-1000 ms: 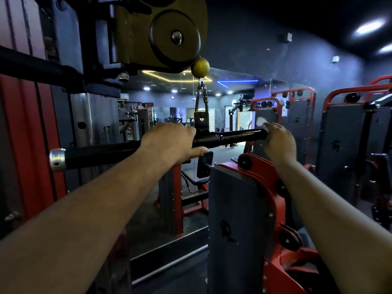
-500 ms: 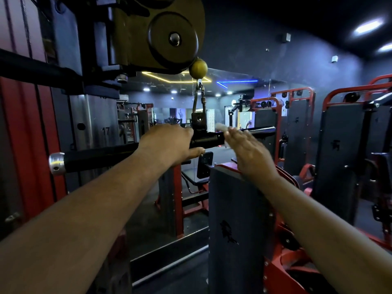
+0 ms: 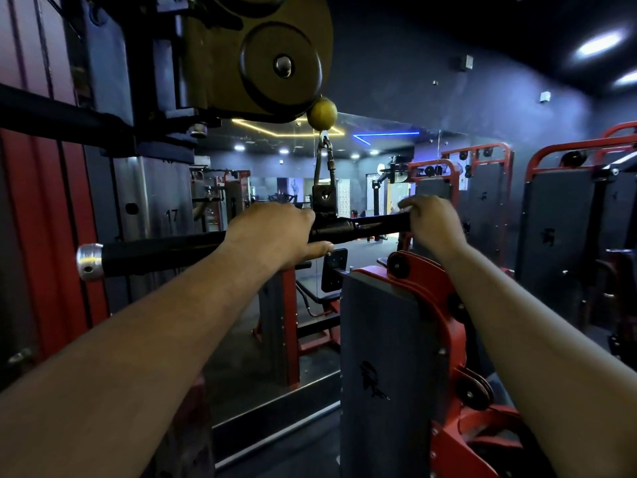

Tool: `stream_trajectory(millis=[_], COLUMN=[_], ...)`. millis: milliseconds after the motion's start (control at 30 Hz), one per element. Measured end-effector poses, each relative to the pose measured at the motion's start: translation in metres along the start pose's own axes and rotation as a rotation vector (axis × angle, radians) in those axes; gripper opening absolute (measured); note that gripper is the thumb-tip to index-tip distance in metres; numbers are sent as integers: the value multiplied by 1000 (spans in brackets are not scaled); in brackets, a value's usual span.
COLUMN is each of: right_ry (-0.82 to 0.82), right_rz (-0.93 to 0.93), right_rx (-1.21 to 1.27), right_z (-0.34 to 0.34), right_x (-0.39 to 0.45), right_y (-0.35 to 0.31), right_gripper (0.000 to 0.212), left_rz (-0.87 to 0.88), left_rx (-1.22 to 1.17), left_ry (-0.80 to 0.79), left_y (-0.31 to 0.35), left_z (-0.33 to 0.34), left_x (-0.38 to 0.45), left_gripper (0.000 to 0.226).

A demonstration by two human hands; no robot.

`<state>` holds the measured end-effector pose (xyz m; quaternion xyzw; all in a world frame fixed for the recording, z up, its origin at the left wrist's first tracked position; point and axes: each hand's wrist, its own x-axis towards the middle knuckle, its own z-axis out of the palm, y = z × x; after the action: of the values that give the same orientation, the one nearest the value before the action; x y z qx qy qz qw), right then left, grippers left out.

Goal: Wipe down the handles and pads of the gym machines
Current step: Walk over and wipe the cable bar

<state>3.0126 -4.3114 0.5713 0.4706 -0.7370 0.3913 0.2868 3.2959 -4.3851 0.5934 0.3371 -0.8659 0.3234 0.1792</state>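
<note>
A black pull-down bar (image 3: 165,251) with a chrome end cap hangs level from a carabiner (image 3: 324,167) under a gold ball stop (image 3: 321,112). My left hand (image 3: 272,232) grips the bar just left of its centre bracket, thumb underneath. My right hand (image 3: 434,225) is curled over the bar's right part. A small white cloth (image 3: 404,204) shows only as a pale edge at its fingertips. The bar's right end is hidden behind that hand.
A large pulley housing (image 3: 275,60) hangs overhead. The weight stack marked 17 (image 3: 165,208) stands at left. A grey shroud on a red frame (image 3: 382,339) rises directly below my right arm. More red and grey machines (image 3: 558,219) line the right wall, with a mirror behind.
My right hand slid along the bar from its right end toward the centre, then back out to the right. My left hand has kept its grip in place.
</note>
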Motion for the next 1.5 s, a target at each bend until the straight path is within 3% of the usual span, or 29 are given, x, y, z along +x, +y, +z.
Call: stream_trajectory(millis=[133, 267, 400, 500, 633, 700, 800, 867, 1000, 1200, 1400, 1500], right_ry=[-83, 50, 93, 109, 408, 404, 380, 380, 265, 109, 396, 342], right_rz=[-183, -386, -638, -524, 30, 196, 293, 265, -19, -372, -263, -114], right_rx=[191, 267, -124, -248, 139, 219, 350, 365, 390, 376, 285, 43], right_z=[6, 21, 50, 51, 26, 21, 29, 36, 53, 40, 3, -14], right_x=[-26, -69, -86, -80, -58, -43, -34, -40, -73, -105, -53, -11], right_y=[-61, -80, -16, 35, 56, 55, 33, 6, -54, -100, -44, 11], right_gripper=[34, 42, 63, 74, 44, 43, 41, 42, 49, 42, 40, 39], left_rz=[-1, -17, -34, -30, -25, -23, -10, -9, -16, -43, -33, -33], left_rx=[21, -16, -53, -52, -37, -28, -14, -28, -32, -45, -37, -18], left_ry=[32, 54, 35, 2, -8, -18, -24, -27, -30, -13, -4, -33], left_y=[-2, 0, -1, -1, 2, 5, 7, 5, 0, -2, 4, 6], left_z=[3, 6, 8, 7, 2, 0, -1, 1, 7, 10, 5, 0], left_x=[1, 2, 2, 2, 0, 0, 0, -1, 1, 4, 1, -1], left_gripper=[67, 64, 66, 67, 69, 71, 72, 71, 71, 65, 65, 63])
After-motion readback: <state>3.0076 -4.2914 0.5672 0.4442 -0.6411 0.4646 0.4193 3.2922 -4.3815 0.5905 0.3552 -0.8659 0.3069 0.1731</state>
